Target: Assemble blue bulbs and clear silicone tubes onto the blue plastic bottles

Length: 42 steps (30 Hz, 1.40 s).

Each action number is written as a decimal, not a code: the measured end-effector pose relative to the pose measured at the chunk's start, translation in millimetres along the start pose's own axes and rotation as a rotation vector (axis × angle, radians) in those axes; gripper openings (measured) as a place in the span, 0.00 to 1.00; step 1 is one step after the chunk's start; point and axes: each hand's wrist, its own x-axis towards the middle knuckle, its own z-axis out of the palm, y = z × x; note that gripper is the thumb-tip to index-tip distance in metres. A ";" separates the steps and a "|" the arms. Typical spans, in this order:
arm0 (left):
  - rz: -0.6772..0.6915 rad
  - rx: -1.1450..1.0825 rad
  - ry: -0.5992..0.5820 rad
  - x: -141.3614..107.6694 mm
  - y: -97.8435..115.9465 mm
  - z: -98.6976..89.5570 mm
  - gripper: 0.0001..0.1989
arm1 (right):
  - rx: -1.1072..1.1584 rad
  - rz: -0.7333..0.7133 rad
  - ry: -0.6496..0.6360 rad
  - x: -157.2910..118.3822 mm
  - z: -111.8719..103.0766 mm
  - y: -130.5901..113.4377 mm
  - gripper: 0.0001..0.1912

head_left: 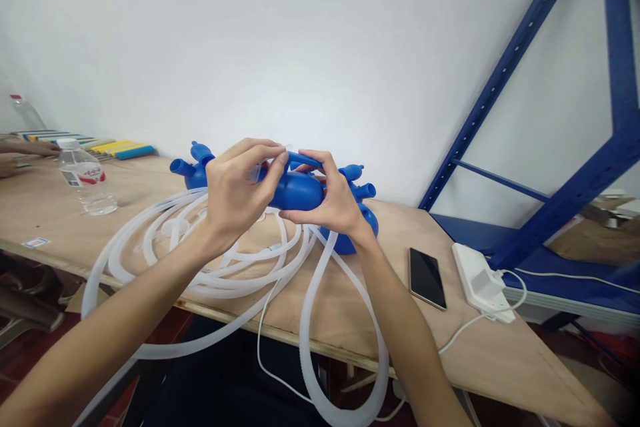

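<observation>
A blue vessel [299, 191] is held up above the right part of the coil of white hose [230, 291], clear of the tabletop [520, 353]. The left hand [243, 177] closes on its left end, thumb and forefinger pinched near the top; a small clear piece shows at those fingertips, too slight to make out. The right hand [333, 197] grips the other end, thumb below and fingers above.

The vessel's long axis runs roughly left to right, level across the view. Both its ends are hidden by the hands, so which way its opening faces cannot be told. Along its top a narrow blue part [305, 159] slants slightly down to the right.

Behind the coil's left portion stands a second blue vessel [195, 173], partly covered by the left hand; right of the coil, a third [369, 219] is partly hidden by the right hand and wrist. The coil's hose is cut off at the bottom edge. Farther right of the coil lies a phone [427, 278].
</observation>
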 end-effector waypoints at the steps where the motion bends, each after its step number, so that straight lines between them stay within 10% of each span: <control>1: -0.026 -0.011 0.003 0.9 0.4 0.2 0.07 | 0.000 -0.003 0.003 0.1 -0.4 -0.1 0.49; 26: -0.491 -0.380 -0.152 5.2 -14.2 -8.6 0.09 | -0.038 0.026 -0.004 0.1 -2.0 -2.3 0.48; 42: -0.388 -0.269 -0.124 -9.6 -17.2 -6.4 0.07 | -0.168 0.060 0.020 -1.0 1.2 -12.3 0.45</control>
